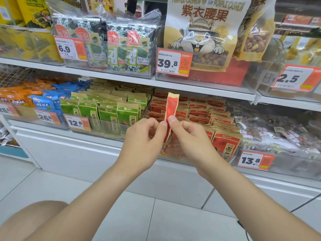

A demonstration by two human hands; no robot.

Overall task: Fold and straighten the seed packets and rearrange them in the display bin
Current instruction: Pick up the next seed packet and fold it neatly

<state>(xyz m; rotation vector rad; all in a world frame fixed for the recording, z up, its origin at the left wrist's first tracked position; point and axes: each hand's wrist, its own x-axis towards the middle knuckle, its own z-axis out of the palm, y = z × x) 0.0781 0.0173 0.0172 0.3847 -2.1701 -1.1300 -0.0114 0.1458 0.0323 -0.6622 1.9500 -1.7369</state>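
Observation:
A red and kraft-brown seed packet (171,106) stands upright and edge-on, folded narrow, in front of the lower shelf. My left hand (144,138) pinches its left side between thumb and fingers. My right hand (187,136) pinches its right side at the same height. Behind the packet is a clear display bin (234,158) with several red seed packets (224,141) standing in rows. The held packet's lower end is partly hidden by my hands.
A neighbouring bin to the left holds green seed packets (107,110); blue and orange snack bags (43,101) lie further left. Price tags 12.8 (76,122) and 13.8 (251,160) hang on the bin fronts. The shelf above carries seaweed packs (111,44) and a cashew bag (203,32).

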